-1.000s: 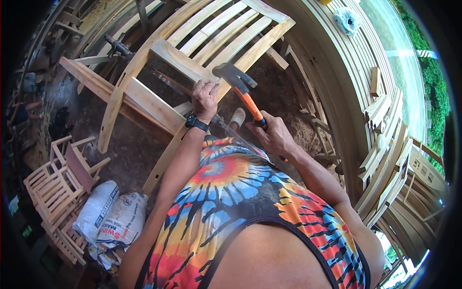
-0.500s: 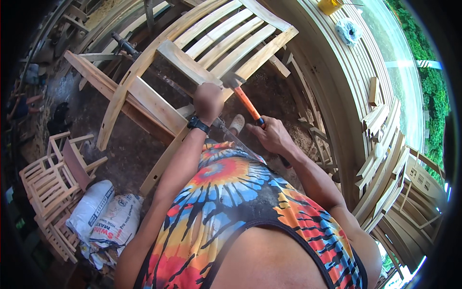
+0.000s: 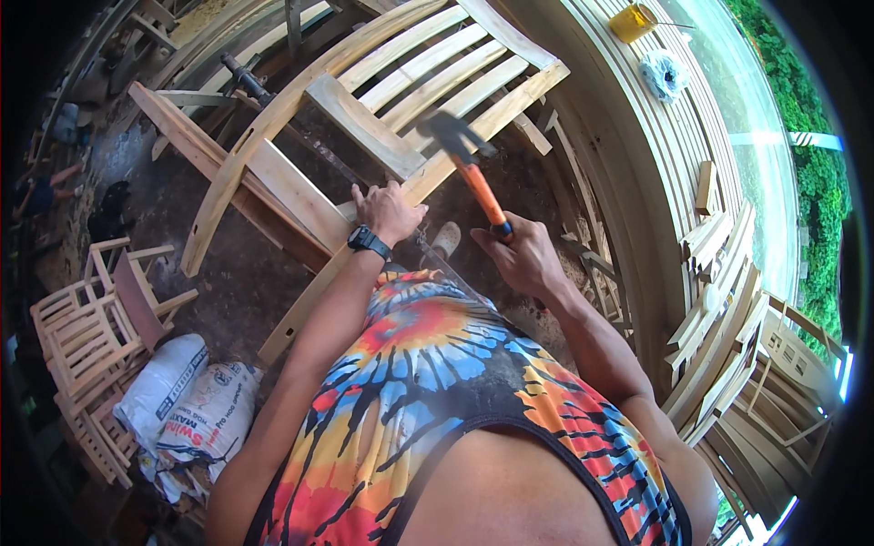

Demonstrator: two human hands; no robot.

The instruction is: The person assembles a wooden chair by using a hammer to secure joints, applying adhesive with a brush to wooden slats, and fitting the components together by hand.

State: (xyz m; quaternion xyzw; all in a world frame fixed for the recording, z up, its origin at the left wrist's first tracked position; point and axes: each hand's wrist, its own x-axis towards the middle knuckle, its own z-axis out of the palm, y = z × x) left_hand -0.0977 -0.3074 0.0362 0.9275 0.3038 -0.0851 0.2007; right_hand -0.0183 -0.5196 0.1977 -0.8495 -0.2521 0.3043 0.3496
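My right hand (image 3: pixel 521 259) grips the orange handle of a hammer (image 3: pixel 466 159), whose dark head is raised and blurred above a slatted wooden chair frame (image 3: pixel 428 86). My left hand (image 3: pixel 390 209), with a black watch on the wrist, presses flat on a wooden rail of that frame, just left of the hammer. The frame lies tilted on the dirt ground in front of me. My tie-dye shirt fills the lower part of the head view.
Small wooden chairs (image 3: pixel 82 337) stand stacked at the left beside white sacks (image 3: pixel 187 405). Curved wooden slats and stacked chair parts (image 3: pixel 719 300) line the right side. A yellow container (image 3: pixel 633 22) and a rag (image 3: pixel 665 73) rest on the slats above.
The hammer swung down onto the frame near my left hand half a second ago, then rose again to its raised position. My left hand stayed on the rail.
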